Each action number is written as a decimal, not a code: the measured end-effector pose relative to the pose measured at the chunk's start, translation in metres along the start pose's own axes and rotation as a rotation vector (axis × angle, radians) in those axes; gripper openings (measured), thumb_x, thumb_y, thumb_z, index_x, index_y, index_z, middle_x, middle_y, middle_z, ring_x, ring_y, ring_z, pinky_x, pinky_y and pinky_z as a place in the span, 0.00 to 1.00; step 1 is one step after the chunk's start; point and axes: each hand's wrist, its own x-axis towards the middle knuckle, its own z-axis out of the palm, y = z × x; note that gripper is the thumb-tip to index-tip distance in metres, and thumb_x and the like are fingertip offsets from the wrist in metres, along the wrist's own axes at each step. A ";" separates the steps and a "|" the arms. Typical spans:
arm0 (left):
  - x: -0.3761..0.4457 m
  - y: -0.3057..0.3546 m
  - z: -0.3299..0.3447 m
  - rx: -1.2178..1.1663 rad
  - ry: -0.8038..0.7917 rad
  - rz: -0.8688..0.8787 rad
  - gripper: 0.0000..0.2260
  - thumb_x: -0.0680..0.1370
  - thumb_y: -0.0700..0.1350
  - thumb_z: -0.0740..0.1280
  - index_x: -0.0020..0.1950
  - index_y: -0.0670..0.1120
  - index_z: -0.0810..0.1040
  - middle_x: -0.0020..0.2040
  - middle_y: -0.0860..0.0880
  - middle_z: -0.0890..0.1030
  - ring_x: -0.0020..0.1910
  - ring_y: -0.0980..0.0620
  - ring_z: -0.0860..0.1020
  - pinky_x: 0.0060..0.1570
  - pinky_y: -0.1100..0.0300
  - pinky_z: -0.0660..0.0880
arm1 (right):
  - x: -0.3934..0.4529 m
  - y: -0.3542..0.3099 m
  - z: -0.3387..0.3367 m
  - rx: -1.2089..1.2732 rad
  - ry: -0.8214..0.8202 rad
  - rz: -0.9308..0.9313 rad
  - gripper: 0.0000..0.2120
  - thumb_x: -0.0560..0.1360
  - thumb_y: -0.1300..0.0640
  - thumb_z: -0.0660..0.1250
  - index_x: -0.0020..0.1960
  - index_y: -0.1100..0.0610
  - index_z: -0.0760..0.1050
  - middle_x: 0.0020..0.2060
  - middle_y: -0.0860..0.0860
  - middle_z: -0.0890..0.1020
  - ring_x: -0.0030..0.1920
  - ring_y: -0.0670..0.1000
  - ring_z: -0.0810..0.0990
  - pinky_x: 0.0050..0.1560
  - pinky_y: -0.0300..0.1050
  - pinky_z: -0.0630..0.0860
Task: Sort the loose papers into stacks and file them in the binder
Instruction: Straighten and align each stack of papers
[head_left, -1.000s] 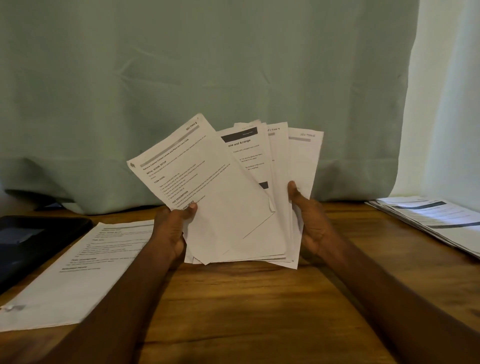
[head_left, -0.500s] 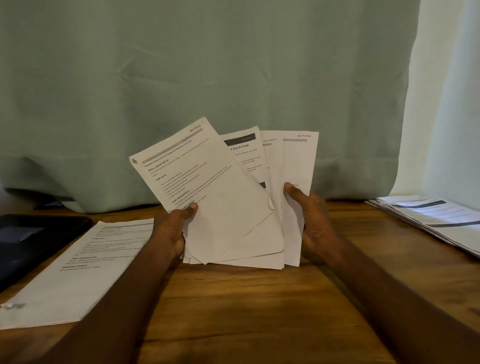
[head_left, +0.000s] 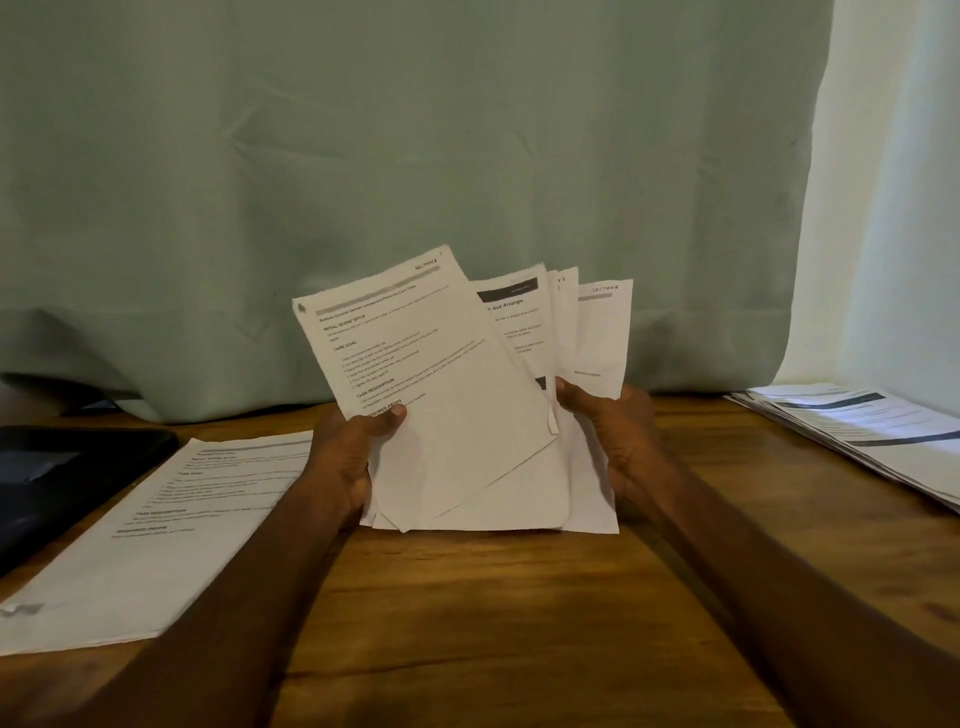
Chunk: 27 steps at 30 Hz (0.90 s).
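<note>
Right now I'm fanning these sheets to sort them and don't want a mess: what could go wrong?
1. The fanned sheets are pinched only near their lower edges by the left hand and right hand; one could slip out.
2. A dropped sheet might land on the left stack or right stack, mixing sections.

binder (head_left: 62, 478) cropped left, stack (head_left: 872, 431) cropped right

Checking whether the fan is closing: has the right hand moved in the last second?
Yes. The right hand has shifted slightly left, away from the paper stack lying on the right, narrowing the fanned papers.
</note>
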 end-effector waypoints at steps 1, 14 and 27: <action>-0.001 -0.001 0.000 -0.005 0.015 0.004 0.19 0.72 0.32 0.76 0.57 0.50 0.82 0.57 0.49 0.84 0.57 0.49 0.81 0.58 0.52 0.77 | 0.000 -0.001 0.000 0.014 0.007 0.013 0.13 0.71 0.56 0.79 0.54 0.50 0.81 0.45 0.45 0.87 0.43 0.46 0.86 0.44 0.45 0.83; 0.010 0.000 -0.011 -0.126 0.115 -0.085 0.20 0.73 0.31 0.75 0.62 0.46 0.81 0.61 0.45 0.84 0.61 0.43 0.81 0.64 0.41 0.76 | 0.003 -0.001 -0.003 0.161 -0.015 0.153 0.20 0.71 0.52 0.79 0.62 0.51 0.81 0.52 0.53 0.87 0.54 0.61 0.85 0.58 0.68 0.79; -0.013 0.005 0.012 0.069 -0.129 -0.007 0.20 0.73 0.26 0.71 0.58 0.47 0.81 0.56 0.46 0.85 0.58 0.46 0.82 0.51 0.54 0.79 | -0.007 -0.004 0.004 0.269 -0.323 0.335 0.21 0.81 0.45 0.67 0.70 0.54 0.76 0.63 0.58 0.83 0.64 0.62 0.81 0.66 0.65 0.75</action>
